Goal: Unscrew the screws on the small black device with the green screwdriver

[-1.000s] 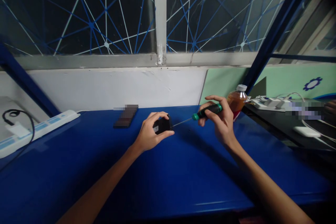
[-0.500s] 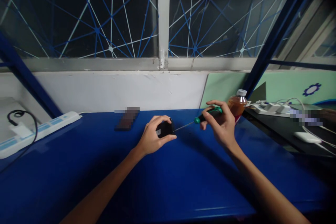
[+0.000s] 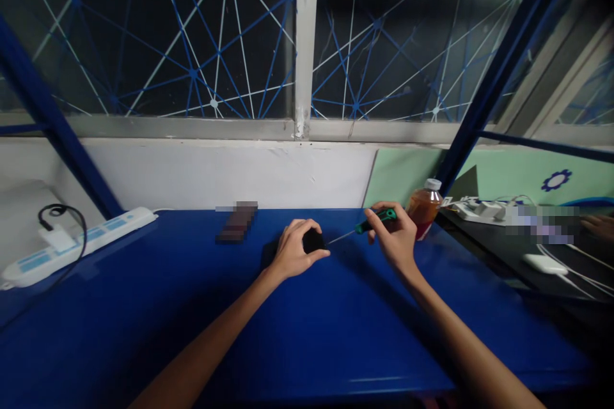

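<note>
In the head view, my left hand (image 3: 293, 249) is closed around a small black box-like object (image 3: 313, 241), thumb on the near side and fingers over the far side. What exactly the object is I cannot make out. My right hand (image 3: 397, 236) grips a screwdriver (image 3: 375, 221) by its green and black handle. Its thin metal shaft points left, and the tip reaches the right side of the black object; whether it touches is too small to tell. Both hands are over the blue table (image 3: 307, 332).
A dark flat blurred object (image 3: 237, 223) lies behind my left hand. A drink bottle (image 3: 425, 209) stands just beyond my right hand. On the left is a white power strip (image 3: 86, 246) with a black cable. Chargers and cables lie on a black surface (image 3: 508, 249) at right.
The camera view has shifted slightly. My left hand has turned the black object, so its pale label no longer shows. The fingers of my right hand have curled closer round the screwdriver handle.
</note>
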The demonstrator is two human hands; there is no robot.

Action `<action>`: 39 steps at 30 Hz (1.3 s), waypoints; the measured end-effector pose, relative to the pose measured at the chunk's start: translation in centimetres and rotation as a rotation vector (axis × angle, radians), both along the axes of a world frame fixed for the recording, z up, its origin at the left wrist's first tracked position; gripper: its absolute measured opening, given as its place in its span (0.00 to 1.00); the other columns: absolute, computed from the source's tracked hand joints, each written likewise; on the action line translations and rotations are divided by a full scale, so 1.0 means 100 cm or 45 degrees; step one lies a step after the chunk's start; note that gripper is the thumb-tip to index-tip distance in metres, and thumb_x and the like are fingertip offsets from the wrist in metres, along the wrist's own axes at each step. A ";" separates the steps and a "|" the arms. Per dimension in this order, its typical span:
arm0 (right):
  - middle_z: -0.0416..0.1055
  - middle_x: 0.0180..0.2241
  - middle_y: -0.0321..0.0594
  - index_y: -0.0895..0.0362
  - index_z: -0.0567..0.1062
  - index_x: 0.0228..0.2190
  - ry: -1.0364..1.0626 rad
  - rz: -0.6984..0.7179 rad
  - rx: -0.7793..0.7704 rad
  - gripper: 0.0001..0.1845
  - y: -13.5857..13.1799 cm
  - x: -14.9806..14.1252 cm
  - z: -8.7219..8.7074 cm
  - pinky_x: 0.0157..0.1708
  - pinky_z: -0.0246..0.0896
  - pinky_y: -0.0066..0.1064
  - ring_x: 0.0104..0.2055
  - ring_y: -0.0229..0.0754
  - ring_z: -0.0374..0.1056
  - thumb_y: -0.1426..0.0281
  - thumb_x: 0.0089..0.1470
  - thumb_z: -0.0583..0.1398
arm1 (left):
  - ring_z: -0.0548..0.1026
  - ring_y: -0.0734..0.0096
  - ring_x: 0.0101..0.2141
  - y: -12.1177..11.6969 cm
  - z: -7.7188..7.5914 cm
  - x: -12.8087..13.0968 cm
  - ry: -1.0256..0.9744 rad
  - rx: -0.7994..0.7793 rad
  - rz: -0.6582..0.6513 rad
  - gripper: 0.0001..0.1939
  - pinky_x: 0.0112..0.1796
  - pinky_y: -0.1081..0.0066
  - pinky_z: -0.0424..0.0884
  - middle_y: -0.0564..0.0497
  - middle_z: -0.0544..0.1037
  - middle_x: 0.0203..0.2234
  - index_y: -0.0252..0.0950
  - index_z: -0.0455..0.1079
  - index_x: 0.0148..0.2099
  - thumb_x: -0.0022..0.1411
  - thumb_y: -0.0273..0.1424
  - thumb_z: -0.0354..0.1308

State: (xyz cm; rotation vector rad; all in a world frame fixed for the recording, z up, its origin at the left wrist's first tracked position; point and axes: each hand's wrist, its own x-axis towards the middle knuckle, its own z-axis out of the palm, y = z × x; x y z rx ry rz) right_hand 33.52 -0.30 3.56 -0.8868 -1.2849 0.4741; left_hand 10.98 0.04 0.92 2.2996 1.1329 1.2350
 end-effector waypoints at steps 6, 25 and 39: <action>0.73 0.27 0.33 0.54 0.64 0.38 0.163 0.403 -0.177 0.17 0.009 0.012 -0.006 0.16 0.66 0.29 0.19 0.38 0.71 0.61 0.53 0.64 | 0.71 0.55 0.47 0.001 -0.002 0.003 0.010 0.035 0.003 0.17 0.48 0.55 0.66 0.49 0.76 0.43 0.41 0.67 0.42 0.52 0.36 0.69; 0.71 0.18 0.31 0.55 0.67 0.33 0.076 0.388 -0.244 0.18 0.009 0.022 0.006 0.17 0.67 0.31 0.16 0.41 0.71 0.64 0.48 0.69 | 0.70 0.54 0.50 -0.001 0.002 0.005 -0.046 -0.005 0.005 0.17 0.50 0.54 0.66 0.46 0.74 0.47 0.41 0.67 0.40 0.50 0.34 0.69; 0.73 0.22 0.33 0.54 0.64 0.36 0.069 0.474 -0.272 0.15 0.007 0.027 0.011 0.19 0.67 0.30 0.18 0.40 0.72 0.66 0.53 0.66 | 0.69 0.53 0.51 -0.007 0.002 0.010 -0.079 -0.023 0.015 0.16 0.51 0.52 0.65 0.45 0.75 0.48 0.40 0.68 0.40 0.50 0.34 0.69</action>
